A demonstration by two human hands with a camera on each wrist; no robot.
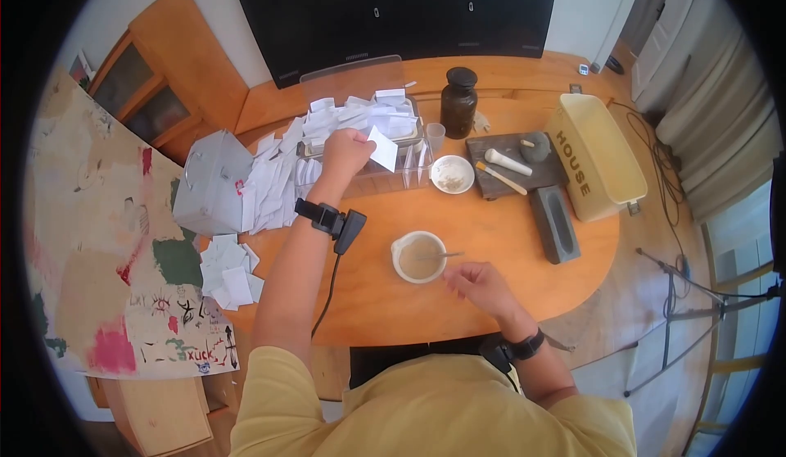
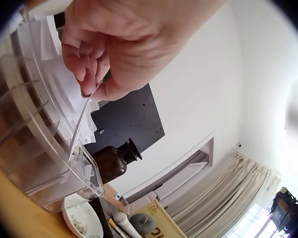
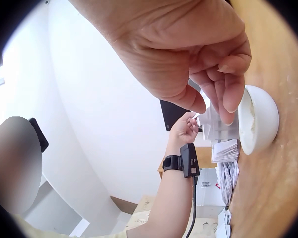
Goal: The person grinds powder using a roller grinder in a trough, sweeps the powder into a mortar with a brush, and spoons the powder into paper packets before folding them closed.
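My left hand [image 1: 345,156] pinches a white paper packet [image 1: 383,149] between thumb and fingers, above a clear divided box [image 1: 368,183] filled with white packets. In the left wrist view the packet [image 2: 81,121] is seen edge-on below the fingertips of the hand [image 2: 124,44]. My right hand [image 1: 485,288] holds nothing, its fingers loosely bent, just right of a white bowl [image 1: 401,270] with cloudy liquid and a thin utensil [image 1: 442,255] in it. The right wrist view shows that hand [image 3: 198,64] beside the bowl [image 3: 260,120].
Loose packets [image 1: 274,178] and a metal case [image 1: 214,180] lie left. Behind the bowl are a small dish [image 1: 452,174], a plastic cup [image 1: 435,136] and a dark jar [image 1: 458,105]. Rightward are a board [image 1: 491,185] with a pestle [image 1: 508,162], a grey trough [image 1: 554,226] and a cream bin [image 1: 598,162].
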